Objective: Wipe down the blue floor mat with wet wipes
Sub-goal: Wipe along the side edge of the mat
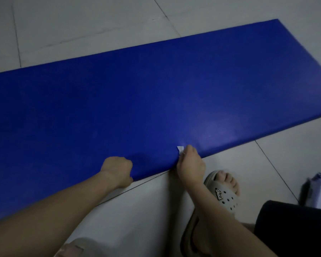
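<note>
Blue mat (156,101) on floor (82,25); left hand (118,168) curled at near edge, grip unclear; right hand (190,164) pinches white wipe (180,149)

Head view: steep downward look, close over tiled floor (137,210).

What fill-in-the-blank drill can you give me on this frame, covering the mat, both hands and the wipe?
1. The mat lying flat is ____ in colour.
2. The right hand pinches a small ____ wipe at the mat's edge.
3. The left hand, fingers curled, grips the mat's ____ edge.
4. The mat lies on a pale ____ floor.

Missing words: blue; white; near; tiled.
</note>
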{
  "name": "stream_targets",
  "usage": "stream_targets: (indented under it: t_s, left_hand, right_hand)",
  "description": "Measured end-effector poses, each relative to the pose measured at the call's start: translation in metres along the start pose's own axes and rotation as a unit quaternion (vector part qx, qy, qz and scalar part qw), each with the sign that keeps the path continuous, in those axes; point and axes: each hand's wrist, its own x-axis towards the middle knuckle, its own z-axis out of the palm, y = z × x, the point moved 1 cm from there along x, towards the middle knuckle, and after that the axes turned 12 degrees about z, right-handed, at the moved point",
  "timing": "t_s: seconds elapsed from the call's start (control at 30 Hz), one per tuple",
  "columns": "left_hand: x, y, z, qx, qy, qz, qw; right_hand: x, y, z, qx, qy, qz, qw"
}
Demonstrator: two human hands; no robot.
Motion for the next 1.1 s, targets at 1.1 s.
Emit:
stream_targets:
  t_s: [1.1]
  left_hand:
    - [-0.069, -0.105, 0.054, -0.021, -0.024, 0.015, 0.999]
  right_hand:
    - [-0.076, -0.085, 0.052, 0.068, -0.191, -0.076, 0.976]
